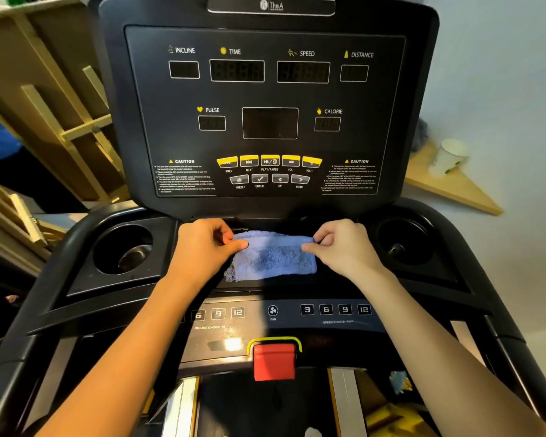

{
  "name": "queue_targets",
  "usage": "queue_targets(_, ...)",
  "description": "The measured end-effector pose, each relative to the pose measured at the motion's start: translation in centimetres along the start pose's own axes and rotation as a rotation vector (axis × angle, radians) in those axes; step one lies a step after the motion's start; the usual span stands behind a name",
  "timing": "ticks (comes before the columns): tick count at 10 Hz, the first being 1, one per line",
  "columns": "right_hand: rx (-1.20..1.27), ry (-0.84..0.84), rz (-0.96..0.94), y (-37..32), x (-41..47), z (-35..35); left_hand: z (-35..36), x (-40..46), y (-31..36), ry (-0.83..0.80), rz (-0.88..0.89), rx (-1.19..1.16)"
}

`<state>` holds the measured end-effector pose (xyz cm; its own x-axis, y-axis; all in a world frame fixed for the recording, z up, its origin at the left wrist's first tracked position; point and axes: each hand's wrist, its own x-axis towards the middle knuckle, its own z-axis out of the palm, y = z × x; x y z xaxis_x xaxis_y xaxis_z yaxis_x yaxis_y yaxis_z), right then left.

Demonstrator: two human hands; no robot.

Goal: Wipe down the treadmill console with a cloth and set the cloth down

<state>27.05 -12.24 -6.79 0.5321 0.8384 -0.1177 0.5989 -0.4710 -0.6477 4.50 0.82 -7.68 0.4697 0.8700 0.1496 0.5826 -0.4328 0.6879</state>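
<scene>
Two bare forearms reach forward; the left hand (206,247) and right hand (344,249) each pinch a top corner of a blue cloth (273,258) with their fingers, over the console (265,99) tray's centre.

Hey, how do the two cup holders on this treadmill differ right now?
The left cup holder shows a shiny metallic patch at its bottom; the right cup holder looks dark nearly throughout. The left one also appears larger in this wide-angle view. Both are round black wells, holding no cup or bottle, flanking the blue cloth.
</scene>
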Motion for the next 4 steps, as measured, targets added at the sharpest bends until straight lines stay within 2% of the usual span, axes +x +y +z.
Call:
queue_targets(3, 0.010, 0.048, -0.057, 0.4, -1.2, -0.3, -1.3, -0.7, 1.3, 0.059, -0.019, -0.038)
queue_targets(4, 0.028, 0.082, -0.068, 0.0, -1.8, -0.5, -1.8, -1.2, 2.0, 0.063, -0.041, -0.119)
